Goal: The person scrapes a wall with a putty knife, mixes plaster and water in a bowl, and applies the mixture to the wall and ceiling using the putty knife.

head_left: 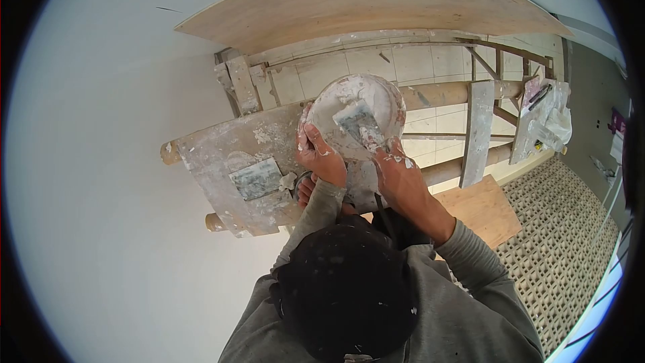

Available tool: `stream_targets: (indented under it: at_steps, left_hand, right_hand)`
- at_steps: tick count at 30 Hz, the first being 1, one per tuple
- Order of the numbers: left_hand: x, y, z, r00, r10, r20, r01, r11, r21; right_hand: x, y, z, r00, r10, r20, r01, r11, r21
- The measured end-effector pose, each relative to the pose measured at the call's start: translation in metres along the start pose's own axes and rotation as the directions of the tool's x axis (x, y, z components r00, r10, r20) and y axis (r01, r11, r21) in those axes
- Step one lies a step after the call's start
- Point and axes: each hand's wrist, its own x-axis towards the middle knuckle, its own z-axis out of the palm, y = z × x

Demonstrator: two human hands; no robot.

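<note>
A round bowl (pixel 329 91) smeared with white paste stands out at the middle of the view. My left hand (pixel 320 151) is wrapped around the bowl's left side, its fingers coated in white. In my right hand (pixel 403 178) is the handle of a putty knife (pixel 357 119), whose wide blade lies over the paste (pixel 386 104) inside the bowl. Left of the bowl, a flat paste-stained plate (pixel 256 179) rests on a spattered board (pixel 215 161), with a small pale lump (pixel 287 181) beside it.
Bamboo poles (pixel 440 94) carry the board and a narrow plank (pixel 478 134). On the right hang plastic sheets (pixel 554 121) near a dark tool (pixel 539 97). A curved wooden panel (pixel 363 3) spans the top. Below are floor tiles (pixel 413 64), a plywood sheet (pixel 480 212) and a patterned surface (pixel 557 222).
</note>
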Motion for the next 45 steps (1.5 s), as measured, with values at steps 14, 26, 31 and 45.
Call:
stream_targets:
  at_steps: [14, 26, 31, 45]
  left_hand:
    - [-0.004, 0.007, 0.010, 1.000, -0.001, -0.007, 0.000, 0.993, -0.115]
    - [0.000, 0.002, -0.001, 0.991, -0.015, 0.132, 0.055, 0.952, -0.302]
    - [0.000, 0.004, -0.001, 0.992, 0.029, 0.120, 0.004, 0.964, -0.267]
    - [0.002, 0.013, 0.001, 0.951, 0.169, 0.258, -0.111, 0.968, -0.224]
  right_hand:
    - [-0.003, -0.023, 0.013, 0.975, 0.162, 0.153, -0.155, 0.986, -0.055]
    - [0.025, -0.020, -0.021, 0.993, 0.101, 0.057, -0.095, 0.991, -0.091]
    - [-0.007, -0.027, -0.022, 0.975, 0.129, 0.181, -0.116, 0.990, -0.084]
    - [-0.016, -0.012, -0.017, 0.953, 0.170, 0.251, -0.143, 0.982, -0.121]
